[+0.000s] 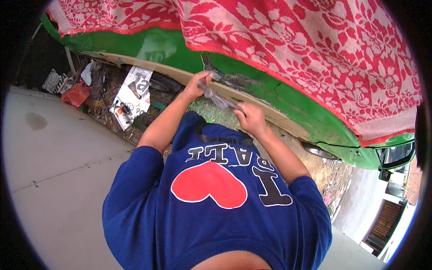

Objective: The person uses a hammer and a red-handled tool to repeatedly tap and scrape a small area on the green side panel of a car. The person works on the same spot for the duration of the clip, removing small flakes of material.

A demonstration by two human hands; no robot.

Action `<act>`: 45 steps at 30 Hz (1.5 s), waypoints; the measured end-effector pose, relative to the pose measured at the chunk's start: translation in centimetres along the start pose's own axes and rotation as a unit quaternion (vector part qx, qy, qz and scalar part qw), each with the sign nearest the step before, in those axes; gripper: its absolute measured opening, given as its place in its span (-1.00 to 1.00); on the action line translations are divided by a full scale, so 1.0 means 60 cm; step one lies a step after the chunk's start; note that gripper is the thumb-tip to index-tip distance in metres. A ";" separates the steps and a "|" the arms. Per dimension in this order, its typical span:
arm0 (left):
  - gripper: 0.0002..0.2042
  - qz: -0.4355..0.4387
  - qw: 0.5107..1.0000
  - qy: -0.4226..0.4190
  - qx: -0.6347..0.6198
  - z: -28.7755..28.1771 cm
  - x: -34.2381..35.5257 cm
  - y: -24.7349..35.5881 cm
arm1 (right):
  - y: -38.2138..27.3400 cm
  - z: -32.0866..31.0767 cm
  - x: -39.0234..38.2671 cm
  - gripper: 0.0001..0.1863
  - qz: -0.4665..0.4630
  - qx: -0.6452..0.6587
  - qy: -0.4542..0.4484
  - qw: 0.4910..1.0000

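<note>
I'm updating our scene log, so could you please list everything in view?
Long object: one, grey, at centre; kind unclear.
Vehicle: one, green, across the top.
Cloth: one, red and pink, over the vehicle.
Damaged patch: one, dark, on the vehicle.
Rimmed wheel: one, silver and dark, right.
Tyre-like shape: one, black, under the vehicle.
Large printed sheet: one, white, ground at left.
Crumpled plastic: one, red, farther left.
Litter: many, mixed, at left.
Pavement: one, grey, lower left.
Shirt: one, blue, bottom centre.
Left hand: one, bare, object's left end.
Right hand: one, bare, object's right end.

Hands (198, 85) (253, 119): two; tool (219, 100): one (vehicle (297, 105), also one).
</note>
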State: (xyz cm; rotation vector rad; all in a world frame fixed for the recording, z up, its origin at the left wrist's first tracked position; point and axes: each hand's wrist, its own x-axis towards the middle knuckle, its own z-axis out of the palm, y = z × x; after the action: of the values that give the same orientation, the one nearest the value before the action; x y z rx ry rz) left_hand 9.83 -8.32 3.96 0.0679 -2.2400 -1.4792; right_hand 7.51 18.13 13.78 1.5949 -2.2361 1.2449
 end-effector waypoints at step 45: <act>-0.69 0.024 0.939 -0.303 0.161 0.042 0.031 0.071 | 0.019 -0.049 -0.089 -0.74 0.411 0.108 0.101 0.899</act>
State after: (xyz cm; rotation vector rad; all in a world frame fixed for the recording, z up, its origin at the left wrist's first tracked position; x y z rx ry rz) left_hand 8.02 -4.87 7.56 -0.3903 -2.9330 -1.1969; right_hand 7.86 24.16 12.26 0.4538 -2.7841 1.7724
